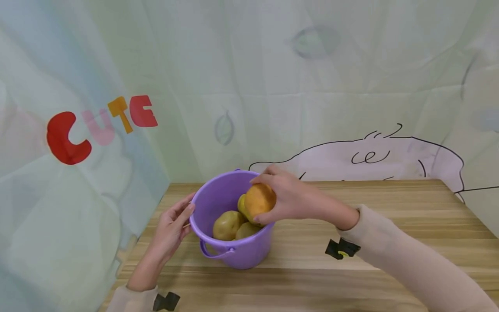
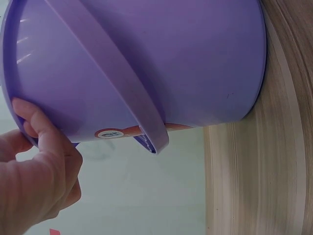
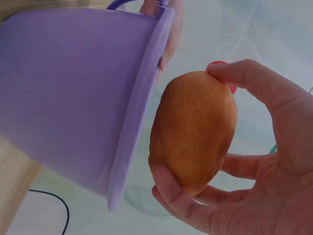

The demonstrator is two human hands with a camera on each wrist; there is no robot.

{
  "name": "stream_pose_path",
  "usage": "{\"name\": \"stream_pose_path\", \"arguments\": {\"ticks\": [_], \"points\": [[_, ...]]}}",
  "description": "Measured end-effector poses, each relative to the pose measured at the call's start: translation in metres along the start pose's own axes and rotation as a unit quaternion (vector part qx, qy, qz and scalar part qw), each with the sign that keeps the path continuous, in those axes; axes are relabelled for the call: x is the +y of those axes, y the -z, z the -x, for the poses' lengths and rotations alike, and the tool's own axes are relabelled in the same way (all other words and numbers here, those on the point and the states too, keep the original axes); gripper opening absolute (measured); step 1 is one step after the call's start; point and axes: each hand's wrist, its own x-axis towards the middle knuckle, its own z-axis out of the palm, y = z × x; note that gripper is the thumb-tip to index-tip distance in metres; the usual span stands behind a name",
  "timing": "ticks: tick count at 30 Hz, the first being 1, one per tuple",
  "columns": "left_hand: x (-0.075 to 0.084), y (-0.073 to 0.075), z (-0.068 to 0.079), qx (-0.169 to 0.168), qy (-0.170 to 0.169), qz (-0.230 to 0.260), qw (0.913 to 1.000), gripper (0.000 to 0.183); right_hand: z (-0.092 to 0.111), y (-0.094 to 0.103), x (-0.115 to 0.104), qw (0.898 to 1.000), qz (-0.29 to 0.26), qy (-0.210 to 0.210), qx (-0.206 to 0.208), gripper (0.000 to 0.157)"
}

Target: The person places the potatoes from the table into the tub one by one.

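A purple bucket (image 1: 249, 253) stands on the wooden table, its mouth tipped toward the head camera's view. My left hand (image 1: 171, 227) grips the rim at the left side; the left wrist view shows the fingers (image 2: 46, 127) against the outer wall just under the rim. With fingers and thumb spread around its ends, my right hand (image 1: 290, 195) holds an oblong orange-coloured fruit (image 3: 195, 129) over the right part of the bucket's mouth. Inside lie a yellow-green round fruit (image 1: 228, 225), another greenish one (image 1: 247, 230) and a yellow one (image 1: 242, 206), partly hidden behind the held fruit.
The bucket's handle (image 2: 115, 71) hangs down along its outer wall. Wood-grain tabletop (image 1: 304, 277) extends to the right and front. Printed cloth (image 1: 249, 86) hangs behind and on the left, with the letters CUTE (image 1: 68, 138) on it.
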Motion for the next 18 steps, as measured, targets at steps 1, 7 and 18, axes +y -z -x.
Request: {"name": "stream_pose_path", "arguments": {"ticks": [1,7,18], "points": [[0.000,0.000,0.000,0.000,0.000,0.000,1.0000,0.052,-0.001,-0.002,-0.001,1.000,0.002,0.001,-0.005,0.067],[0.001,0.000,0.001,-0.005,-0.005,0.000,1.0000,0.052,-0.013,-0.016,-0.003,0.999,0.010,0.040,-0.023,0.069],[0.001,-0.002,0.001,0.006,0.002,-0.007,1.0000,0.051,-0.029,-0.034,-0.006,0.996,0.021,0.070,-0.049,0.073]]}}
